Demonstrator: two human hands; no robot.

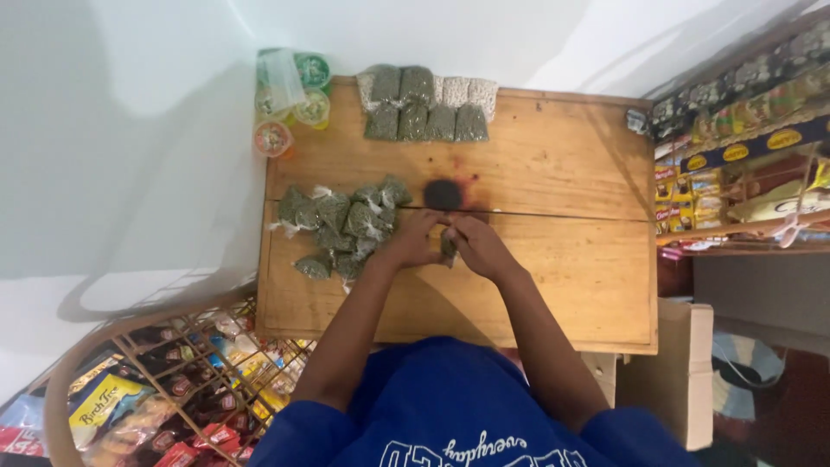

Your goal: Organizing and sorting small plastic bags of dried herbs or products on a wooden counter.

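We had both hands together over the middle of the wooden table [553, 173]. Our left hand [413, 242] and right hand [478, 246] met around one small packet [449, 248] of green seeds, the fingers of each clenched on it from either side, so that only a sliver of the packet showed between them. It sat just above the tabletop, near the dark scorch mark [443, 195].

To the left of our hands lay a loose heap of packets [341, 229], each with a knotted or twisted top. At the far edge a neat row of packets [424, 112] was laid out flat, and beside it, off the table's corner, stood a few plastic cups [294, 95]. A wire rack of snacks [173, 389] stood by our left elbow.

We judged the step in hand to be closing this packet, working its neck between the fingers. The next move would call for a firm pinch with one hand while the other twisted or tied, keeping the bag upright so no seeds spilled.
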